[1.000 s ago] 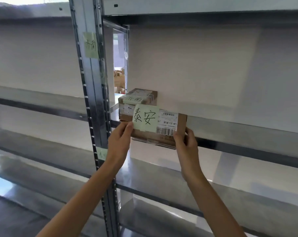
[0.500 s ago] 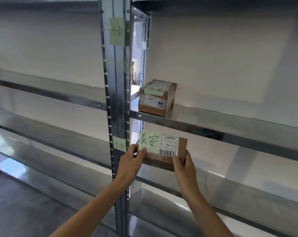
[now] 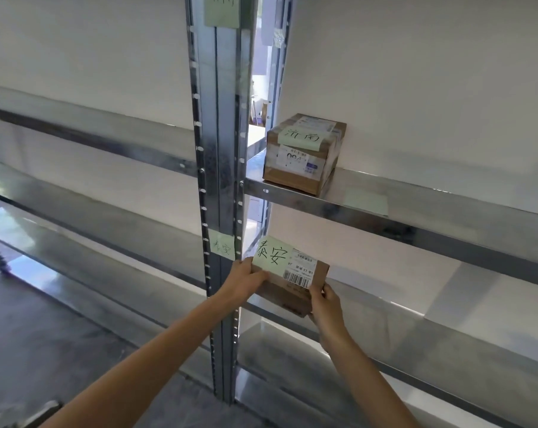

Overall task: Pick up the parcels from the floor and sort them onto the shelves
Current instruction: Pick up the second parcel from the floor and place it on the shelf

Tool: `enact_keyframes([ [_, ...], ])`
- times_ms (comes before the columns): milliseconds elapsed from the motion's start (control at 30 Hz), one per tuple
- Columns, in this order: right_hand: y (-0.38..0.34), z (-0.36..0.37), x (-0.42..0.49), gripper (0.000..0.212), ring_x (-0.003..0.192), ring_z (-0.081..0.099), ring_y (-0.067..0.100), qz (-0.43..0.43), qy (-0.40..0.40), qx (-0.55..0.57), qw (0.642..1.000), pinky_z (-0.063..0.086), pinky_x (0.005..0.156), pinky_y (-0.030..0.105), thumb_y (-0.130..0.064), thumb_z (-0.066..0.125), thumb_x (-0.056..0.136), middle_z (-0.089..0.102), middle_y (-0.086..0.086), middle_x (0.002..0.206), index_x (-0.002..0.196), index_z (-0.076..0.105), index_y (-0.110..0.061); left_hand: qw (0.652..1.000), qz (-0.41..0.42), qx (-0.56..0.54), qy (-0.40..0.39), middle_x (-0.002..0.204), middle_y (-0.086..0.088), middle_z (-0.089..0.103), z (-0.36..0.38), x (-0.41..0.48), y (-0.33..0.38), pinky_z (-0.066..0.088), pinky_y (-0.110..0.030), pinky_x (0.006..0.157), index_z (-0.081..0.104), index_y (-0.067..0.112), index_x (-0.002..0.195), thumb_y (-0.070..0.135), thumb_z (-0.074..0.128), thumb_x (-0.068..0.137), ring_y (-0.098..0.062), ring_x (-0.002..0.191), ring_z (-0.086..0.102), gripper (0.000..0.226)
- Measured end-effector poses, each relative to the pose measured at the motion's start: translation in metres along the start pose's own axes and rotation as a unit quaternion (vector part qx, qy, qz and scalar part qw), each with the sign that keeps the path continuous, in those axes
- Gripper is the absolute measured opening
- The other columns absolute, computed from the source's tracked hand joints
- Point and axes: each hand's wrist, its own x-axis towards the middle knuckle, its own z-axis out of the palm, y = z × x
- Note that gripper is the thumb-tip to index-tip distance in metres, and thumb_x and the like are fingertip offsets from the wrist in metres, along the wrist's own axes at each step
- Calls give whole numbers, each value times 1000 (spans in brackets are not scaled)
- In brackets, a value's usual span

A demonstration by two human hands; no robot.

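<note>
A second cardboard box (image 3: pixel 304 152) is being carried by the upper shelf (image 3: pixel 415 208). Below it, at the lower shelf (image 3: pixel 446 344) front edge, a flat parcel (image 3: pixel 292 276) is being gripped at both ends by the left hand (image 3: pixel 246 281) and right hand (image 3: pixel 327 307).

Matt cardboard parcel (image 3: pixel 292 288), glossy metal shelves (image 3: pixel 415 211)

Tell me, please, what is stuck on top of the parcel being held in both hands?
On the held parcel sit a green note handwritten 泰安 and a white barcode label. The note overlaps the label's left edge, hiding that part.
</note>
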Motion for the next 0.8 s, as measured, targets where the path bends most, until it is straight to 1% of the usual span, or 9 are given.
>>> enact_keyframes([
  [33, 1, 3, 10, 33, 113, 58, 27, 4, -2, 0, 1000, 47, 100, 47, -41, 42, 97, 61, 7, 125, 118, 55, -19, 1000, -11, -2, -2, 132, -13, 47, 1, 11, -1, 42, -37, 105, 49, 7, 126, 17, 56, 90, -25, 120, 47, 38],
  [133, 6, 10, 39, 34, 112, 58, 28, 13, 6, -6, 1000, 49, 98, 48, -39, 46, 95, 60, 9, 123, 119, 52, -16, 999, -41, -8, -3, 130, -15, 54, 5, 43, -5, 46, -26, 88, 45, 3, 127, 8, 56, 88, -24, 116, 50, 40],
  [267, 18, 16, 81, 36, 113, 56, 32, 59, 18, -37, 997, 47, 99, 50, -31, 52, 93, 58, 14, 125, 121, 47, -8, 994, -113, -3, -6, 131, -18, 51, 14, 87, -18, 45, -40, 102, 34, 2, 130, 10, 55, 90, -31, 122, 49, 46],
  [367, 28, 21, 109, 35, 113, 55, 33, 91, 17, -62, 994, 47, 97, 50, -28, 51, 93, 57, 16, 124, 120, 46, -6, 990, -137, 17, -6, 129, -17, 52, 24, 118, -28, 47, -43, 101, 35, 3, 127, 12, 55, 90, -32, 121, 50, 43],
  [500, 38, 30, 133, 35, 111, 57, 33, 115, -9, -88, 989, 48, 83, 36, -25, 50, 94, 59, 18, 124, 121, 49, -3, 985, -171, 30, -14, 126, -17, 55, 36, 149, -37, 50, -41, 97, 41, 2, 127, 19, 56, 91, -32, 118, 54, 43],
  [667, 51, 40, 151, 42, 121, 53, 32, 121, -95, -93, 984, 47, 98, 34, -2, 48, 93, 53, 18, 134, 135, 43, -3, 968, -245, 58, 21, 134, -17, 43, 46, 171, -59, 46, -30, 91, 42, 2, 131, 14, 44, 95, -29, 120, 47, 38],
  [700, 52, 41, 152, 43, 120, 54, 32, 120, -104, -89, 983, 50, 93, 31, 1, 46, 93, 54, 17, 134, 136, 42, -4, 968, -245, 48, 21, 136, -19, 41, 47, 174, -62, 47, -30, 94, 41, 1, 132, 12, 42, 95, -30, 120, 48, 38],
  [767, 54, 43, 155, 45, 119, 55, 32, 119, -114, -81, 983, 53, 72, 19, 4, 44, 93, 55, 16, 133, 137, 42, -5, 970, -242, 12, 30, 135, -21, 44, 49, 181, -63, 50, -36, 97, 42, -2, 130, 7, 41, 95, -31, 117, 53, 36],
  [800, 53, 43, 157, 45, 119, 54, 30, 115, -111, -78, 984, 52, 73, 18, 4, 43, 93, 55, 15, 133, 137, 41, -6, 970, -239, 1, 41, 133, -22, 46, 49, 185, -63, 52, -38, 94, 42, -3, 129, 6, 41, 95, -32, 114, 55, 35],
])
